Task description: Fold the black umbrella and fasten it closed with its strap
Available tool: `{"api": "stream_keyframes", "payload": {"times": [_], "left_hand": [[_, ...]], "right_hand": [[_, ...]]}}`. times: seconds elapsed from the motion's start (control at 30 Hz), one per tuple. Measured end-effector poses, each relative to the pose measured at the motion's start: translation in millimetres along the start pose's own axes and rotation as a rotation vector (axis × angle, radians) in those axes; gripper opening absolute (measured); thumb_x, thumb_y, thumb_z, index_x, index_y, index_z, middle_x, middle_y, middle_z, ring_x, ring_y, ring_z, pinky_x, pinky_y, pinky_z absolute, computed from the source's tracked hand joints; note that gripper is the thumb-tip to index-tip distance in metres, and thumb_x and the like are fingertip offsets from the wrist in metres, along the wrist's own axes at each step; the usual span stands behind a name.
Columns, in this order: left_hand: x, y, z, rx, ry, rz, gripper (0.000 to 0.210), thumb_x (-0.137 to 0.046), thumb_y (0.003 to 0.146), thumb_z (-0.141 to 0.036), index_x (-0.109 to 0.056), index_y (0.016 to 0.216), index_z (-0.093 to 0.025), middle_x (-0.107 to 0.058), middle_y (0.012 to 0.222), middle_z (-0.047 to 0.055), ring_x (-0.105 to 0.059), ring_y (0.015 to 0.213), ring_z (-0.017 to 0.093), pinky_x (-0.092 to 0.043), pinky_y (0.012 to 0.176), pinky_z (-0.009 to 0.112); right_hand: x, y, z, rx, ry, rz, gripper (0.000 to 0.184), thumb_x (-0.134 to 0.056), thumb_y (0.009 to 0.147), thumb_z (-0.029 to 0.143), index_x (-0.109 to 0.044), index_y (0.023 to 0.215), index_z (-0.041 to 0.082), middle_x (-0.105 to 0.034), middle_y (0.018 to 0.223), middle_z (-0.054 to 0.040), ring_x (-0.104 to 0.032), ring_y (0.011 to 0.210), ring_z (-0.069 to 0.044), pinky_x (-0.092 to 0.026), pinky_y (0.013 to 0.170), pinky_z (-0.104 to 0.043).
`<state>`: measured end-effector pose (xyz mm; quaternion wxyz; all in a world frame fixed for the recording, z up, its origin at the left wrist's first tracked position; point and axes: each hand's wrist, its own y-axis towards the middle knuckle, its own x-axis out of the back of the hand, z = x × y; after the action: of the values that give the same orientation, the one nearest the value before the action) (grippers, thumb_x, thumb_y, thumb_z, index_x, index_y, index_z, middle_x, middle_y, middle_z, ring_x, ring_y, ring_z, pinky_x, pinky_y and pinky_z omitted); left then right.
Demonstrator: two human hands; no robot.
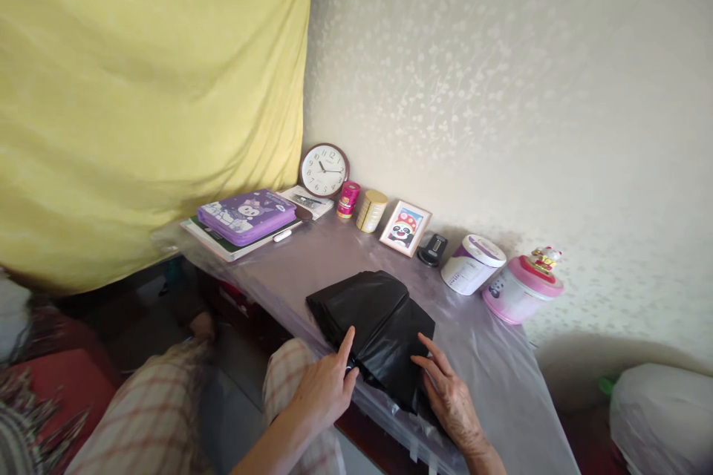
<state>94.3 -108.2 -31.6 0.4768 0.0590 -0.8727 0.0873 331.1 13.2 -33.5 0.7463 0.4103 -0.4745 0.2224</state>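
A black folding umbrella (370,319), its canopy loose and bunched in folds, lies across the front edge of the table. My left hand (326,390) is at its near left side, thumb and curled fingers about the handle end and the index finger stretched along the cloth. Most of the handle is hidden by that hand. On the right side of the canopy rests my right hand (448,397), its fingers apart and their tips touching the black fabric.
Along the wall stand a clock (324,171), a pink can (348,200), a yellow tin (371,211), a panda picture frame (405,228), a white tub (473,265) and a pink tub (521,297). A purple case (248,217) lies left. Plastic covers the table (490,364).
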Motion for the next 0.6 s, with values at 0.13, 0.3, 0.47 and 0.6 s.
{"api": "stream_keyframes", "payload": {"times": [0.13, 0.3, 0.47, 0.6], "left_hand": [[-1.1, 0.2, 0.6, -0.005, -0.010, -0.004, 0.059, -0.030, 0.090, -0.034, -0.008, 0.143, -0.019, -0.067, 0.084, 0.006, -0.062, 0.079, 0.020, -0.038, 0.064, 0.027], [-1.4, 1.0, 1.3, -0.001, -0.012, 0.007, 0.059, -0.029, 0.091, -0.036, -0.007, 0.143, -0.020, -0.068, 0.087, 0.006, -0.063, 0.080, 0.020, -0.038, 0.065, 0.027], [2.6, 0.4, 1.2, 0.015, -0.042, 0.012, 0.060, -0.031, 0.090, -0.037, -0.009, 0.143, -0.020, -0.067, 0.088, 0.006, -0.063, 0.083, 0.020, -0.038, 0.066, 0.026], [6.9, 0.6, 1.2, 0.032, -0.071, 0.013, 0.059, -0.032, 0.090, -0.039, -0.012, 0.143, -0.021, -0.067, 0.084, 0.005, -0.063, 0.081, 0.019, -0.038, 0.067, 0.026]], "right_hand": [[2.4, 2.0, 2.7, -0.024, 0.029, -0.024, 0.026, -0.037, 0.089, 0.020, -0.060, 0.100, 0.024, -0.046, 0.134, -0.0078, -0.056, 0.109, -0.018, -0.050, 0.089, -0.030], [7.2, 9.5, 5.2, -0.052, 0.089, -0.146, 0.021, -0.040, 0.088, 0.022, -0.058, 0.099, 0.023, -0.052, 0.127, -0.0100, -0.056, 0.110, -0.020, -0.049, 0.088, -0.034], [9.6, 36.0, 13.1, -0.039, 0.193, -0.260, 0.018, -0.041, 0.088, 0.020, -0.056, 0.099, 0.022, -0.054, 0.122, -0.0104, -0.055, 0.109, -0.019, -0.047, 0.088, -0.035], [8.5, 66.5, 23.8, -0.035, 0.239, -0.320, 0.017, -0.040, 0.089, 0.019, -0.054, 0.098, 0.022, -0.054, 0.120, -0.0098, -0.053, 0.109, -0.019, -0.044, 0.091, -0.038]]}}
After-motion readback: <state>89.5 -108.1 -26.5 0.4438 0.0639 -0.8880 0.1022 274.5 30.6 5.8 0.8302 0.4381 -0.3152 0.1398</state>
